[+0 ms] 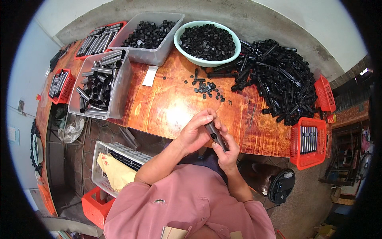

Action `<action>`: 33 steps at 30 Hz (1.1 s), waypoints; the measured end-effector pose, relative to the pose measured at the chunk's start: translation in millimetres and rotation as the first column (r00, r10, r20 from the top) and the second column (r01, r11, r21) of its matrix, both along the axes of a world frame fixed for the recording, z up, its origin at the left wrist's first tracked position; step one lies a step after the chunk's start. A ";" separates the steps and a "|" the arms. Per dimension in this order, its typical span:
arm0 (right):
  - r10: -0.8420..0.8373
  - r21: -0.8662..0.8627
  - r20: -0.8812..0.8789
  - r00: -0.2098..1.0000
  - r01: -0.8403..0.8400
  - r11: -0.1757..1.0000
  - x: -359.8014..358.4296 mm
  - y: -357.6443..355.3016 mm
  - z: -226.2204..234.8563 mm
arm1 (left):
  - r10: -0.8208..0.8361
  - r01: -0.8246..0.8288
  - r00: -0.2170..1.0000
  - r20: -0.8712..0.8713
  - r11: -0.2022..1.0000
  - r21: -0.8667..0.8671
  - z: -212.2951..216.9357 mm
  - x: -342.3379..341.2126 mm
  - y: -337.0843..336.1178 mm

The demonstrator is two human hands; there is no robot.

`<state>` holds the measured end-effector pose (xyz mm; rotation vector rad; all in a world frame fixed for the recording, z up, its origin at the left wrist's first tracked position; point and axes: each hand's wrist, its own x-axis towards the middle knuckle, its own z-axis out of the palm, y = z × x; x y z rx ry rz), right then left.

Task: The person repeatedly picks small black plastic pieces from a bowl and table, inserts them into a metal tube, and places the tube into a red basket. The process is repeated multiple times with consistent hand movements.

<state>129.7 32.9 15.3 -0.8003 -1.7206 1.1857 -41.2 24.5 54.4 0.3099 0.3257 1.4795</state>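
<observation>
We see both hands raised together over the near edge of the wooden table [167,107]. The left hand [195,133] is curled around the upper part of a short grey metal tube [215,134], fingers wrapped over it. The right hand [227,153] grips the lower part of the same tube, thumb pressed against a small black cap [214,136] on its side. The tube is tilted, its top leaning left and far.

On the table, far from the hands, we note a scatter of loose black caps [207,88]. Beyond them stands a pale green bowl [187,53] heaped with black caps, and to its left a clear bin [157,55] holding more. A second clear bin [119,91] at the left holds bare grey tubes. At the right lies a large pile of black-capped tubes [274,75], with a red basket [308,157] of tubes nearer to us. Two further red baskets [59,85] of tubes sit at the far left.
</observation>
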 end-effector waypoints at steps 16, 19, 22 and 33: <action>0.166 -0.453 -0.470 0.867 -0.399 0.797 6.9 12.7 -10.9 | 0.036 -0.035 0.999 0.021 0.998 -0.047 2.4 13.6 -8.5; 0.182 -0.443 -0.510 0.841 -0.438 0.782 8.4 13.4 -14.1 | 0.042 -0.038 0.994 -0.100 0.999 0.037 4.8 11.1 -15.5; 0.184 -0.411 -0.537 0.823 -0.446 0.795 7.9 11.5 -16.3 | 0.021 0.006 0.957 -0.289 0.996 0.092 -3.6 7.8 -22.1; 0.177 -0.386 -0.574 0.800 -0.455 0.802 5.0 10.7 -24.1 | 0.134 0.021 0.821 -0.555 0.964 0.264 1.8 5.1 -24.5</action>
